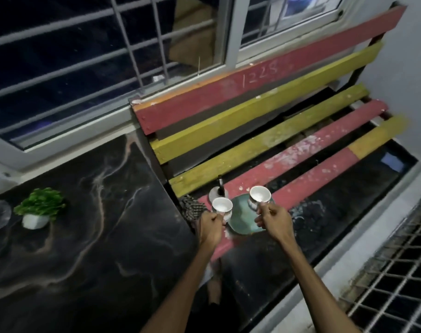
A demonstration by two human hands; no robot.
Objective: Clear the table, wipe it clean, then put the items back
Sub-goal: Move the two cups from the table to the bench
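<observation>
While each hand grips one, both cups [221,205] hover above the bench [300,150].

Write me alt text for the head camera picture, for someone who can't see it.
Each hand holds a small white cup by its handle above a red and yellow slatted bench: left hand, left cup; right hand, right cup. Under them lies a green plate. On the dark marble table at left stands a small potted plant.
</observation>
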